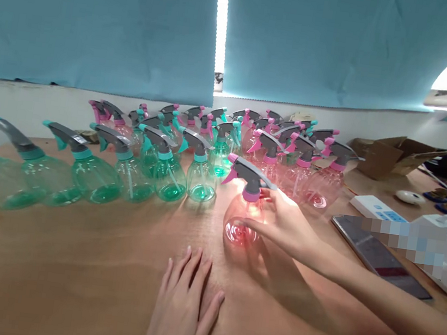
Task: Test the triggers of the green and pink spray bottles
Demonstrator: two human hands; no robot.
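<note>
Probable phone [378, 259] right of pink bottle [242, 207]

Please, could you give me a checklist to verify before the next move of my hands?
1. Right hand holding the round, transparent pink plastic spray bottle: ok.
2. Bottle's grey-and-pink spray head attached: ok.
3. Left hand apart from that bottle: ok, palm down.
4. Front row of transparent green plastic spray bottles standing upright: ok.
5. Dark rectangular phone apart from the held bottle: ok.
6. Held bottle's base touching the brown table: cannot tell.
</note>
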